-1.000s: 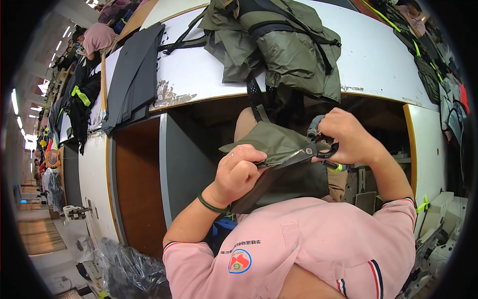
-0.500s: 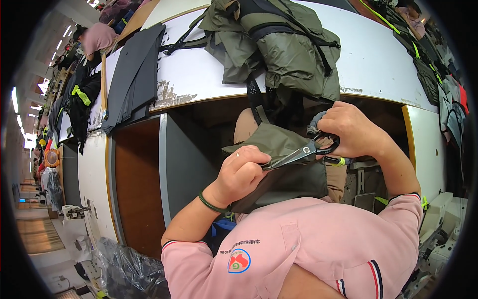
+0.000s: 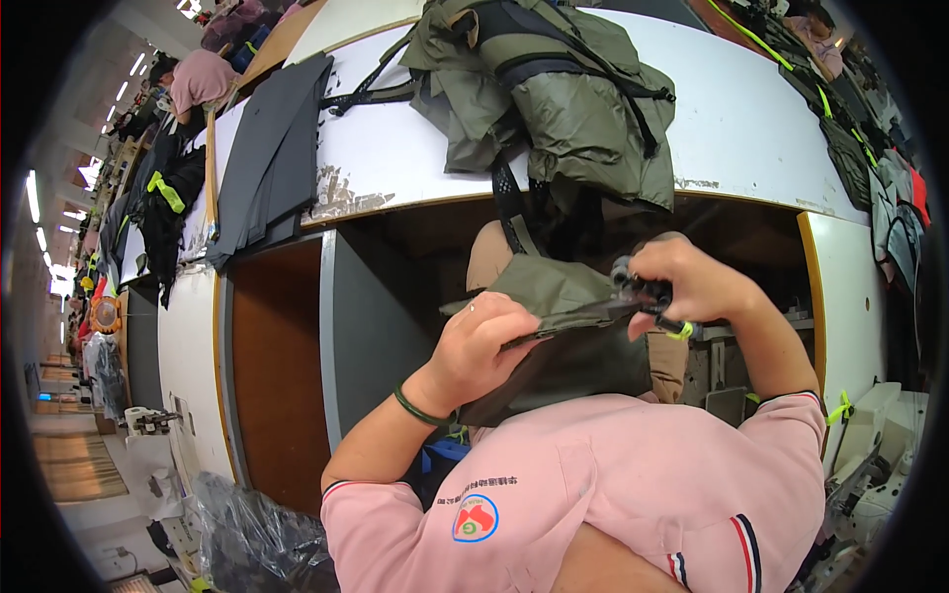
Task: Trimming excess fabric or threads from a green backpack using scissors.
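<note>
My left hand (image 3: pixel 479 346) pinches the folded edge of an olive-green fabric piece (image 3: pixel 563 285) that lies across my lap. My right hand (image 3: pixel 697 279) grips a pair of scissors (image 3: pixel 647 289) with black handles, to the right of my left hand. Motion smears the scissors, and their blades are seen nearly edge-on along the fabric's right part; whether they touch it I cannot tell. Just below my right fingers shows a small lime-yellow tab (image 3: pixel 682 329). A darker olive panel (image 3: pixel 583 368) hangs beneath the fabric I hold.
An olive backpack (image 3: pixel 583 109) with black straps lies on the white worktable (image 3: pixel 751 119) ahead, its straps hanging over the edge. Dark grey sheets (image 3: pixel 272 148) are stacked left of it. Open compartments (image 3: pixel 277 366) sit under the table. A sewing machine (image 3: pixel 865 435) stands at right.
The scissors have turned and drawn right, away from my left fingertips, and now blur. My right hand has shifted slightly downward. My left hand stays on the fabric, tilted slightly.
</note>
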`<state>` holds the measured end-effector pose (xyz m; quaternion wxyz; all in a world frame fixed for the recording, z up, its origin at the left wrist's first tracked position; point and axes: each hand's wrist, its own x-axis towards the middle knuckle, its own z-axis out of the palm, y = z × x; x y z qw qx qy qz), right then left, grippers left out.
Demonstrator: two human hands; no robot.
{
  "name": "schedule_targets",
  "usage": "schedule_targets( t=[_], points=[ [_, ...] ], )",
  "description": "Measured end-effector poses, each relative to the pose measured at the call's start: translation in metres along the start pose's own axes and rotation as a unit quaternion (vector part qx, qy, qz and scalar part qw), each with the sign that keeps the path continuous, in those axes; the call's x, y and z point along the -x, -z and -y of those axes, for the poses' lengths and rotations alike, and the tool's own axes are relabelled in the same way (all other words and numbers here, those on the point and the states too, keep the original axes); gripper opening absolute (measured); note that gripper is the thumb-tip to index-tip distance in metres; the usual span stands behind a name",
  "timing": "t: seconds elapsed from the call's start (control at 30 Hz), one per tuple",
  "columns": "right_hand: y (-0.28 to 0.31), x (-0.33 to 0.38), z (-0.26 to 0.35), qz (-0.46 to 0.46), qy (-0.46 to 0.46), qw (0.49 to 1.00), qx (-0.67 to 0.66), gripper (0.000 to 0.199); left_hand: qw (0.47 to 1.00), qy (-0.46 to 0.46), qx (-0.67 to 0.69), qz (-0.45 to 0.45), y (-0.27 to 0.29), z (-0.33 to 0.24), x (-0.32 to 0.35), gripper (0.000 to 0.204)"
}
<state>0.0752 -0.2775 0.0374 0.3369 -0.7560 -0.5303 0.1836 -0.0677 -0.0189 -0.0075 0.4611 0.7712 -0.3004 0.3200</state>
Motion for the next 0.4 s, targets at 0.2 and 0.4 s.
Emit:
schedule_targets(
  t=[0.2,0.4],
  points=[
    [-0.005,-0.002,-0.01,-0.012,0.002,1.0,0.013,0.045,0.853,0.34,0.146,0.369,0.048,0.02,0.03,0.029],
    [0.018,-0.011,-0.058,-0.148,-0.124,0.981,-0.035,0.042,0.462,0.586,0.114,0.656,0.122,0.006,0.146,0.041]
  ],
)
